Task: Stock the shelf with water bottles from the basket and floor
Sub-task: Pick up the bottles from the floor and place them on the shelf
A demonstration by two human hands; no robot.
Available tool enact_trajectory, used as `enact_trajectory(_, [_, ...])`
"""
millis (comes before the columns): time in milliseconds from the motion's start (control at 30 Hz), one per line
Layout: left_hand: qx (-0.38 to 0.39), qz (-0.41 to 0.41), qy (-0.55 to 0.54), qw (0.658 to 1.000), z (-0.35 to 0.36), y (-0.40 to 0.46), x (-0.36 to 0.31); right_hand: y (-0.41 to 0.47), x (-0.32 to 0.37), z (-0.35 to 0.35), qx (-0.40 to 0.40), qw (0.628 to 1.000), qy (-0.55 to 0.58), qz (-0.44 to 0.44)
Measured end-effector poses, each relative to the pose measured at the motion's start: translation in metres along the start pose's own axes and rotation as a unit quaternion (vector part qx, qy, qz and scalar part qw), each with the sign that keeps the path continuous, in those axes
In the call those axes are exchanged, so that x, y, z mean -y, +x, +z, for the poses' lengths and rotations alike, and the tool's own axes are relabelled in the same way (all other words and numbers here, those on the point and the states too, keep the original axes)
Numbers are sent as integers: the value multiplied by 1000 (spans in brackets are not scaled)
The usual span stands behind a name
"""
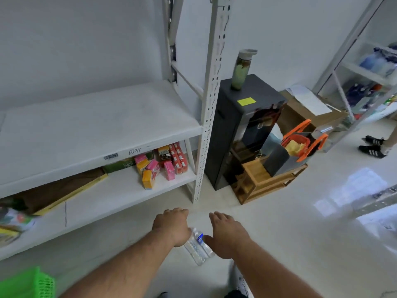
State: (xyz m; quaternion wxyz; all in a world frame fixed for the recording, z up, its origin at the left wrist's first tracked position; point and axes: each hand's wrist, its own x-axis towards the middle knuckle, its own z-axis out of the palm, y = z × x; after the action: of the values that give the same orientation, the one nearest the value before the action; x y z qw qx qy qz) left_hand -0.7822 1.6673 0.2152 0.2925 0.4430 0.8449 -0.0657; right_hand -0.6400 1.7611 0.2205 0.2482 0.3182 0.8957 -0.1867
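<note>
Two clear water bottles are lying side by side on the pale floor, in front of the white shelf, each carrying a blue label too blurred to read. The left hand is reaching out palm down directly above the nearer bottle's top end; its fingers are curling downward and lying close together, and whether they are touching the bottle cannot be told. The right hand is hovering palm down just beside the bottles, its fingers slightly spread and holding nothing. Both forearms are stretching forward from the bottom edge. A green basket is showing at the lower left corner. The shelf's upper board is bearing a barcode sticker and handwriting reading "B5711" or similar. Small pink and orange cartons are sitting on the board below.
</note>
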Motion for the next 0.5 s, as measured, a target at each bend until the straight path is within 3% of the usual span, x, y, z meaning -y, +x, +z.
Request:
enact_trajectory(300, [30, -142, -54, 988, 8, 28, -78, 62, -95, -29, 49, 990, -37, -128])
enact_trajectory(500, [36, -221, -122, 967, 29, 8, -105, 72, -114, -29, 102, 974, -78, -187])
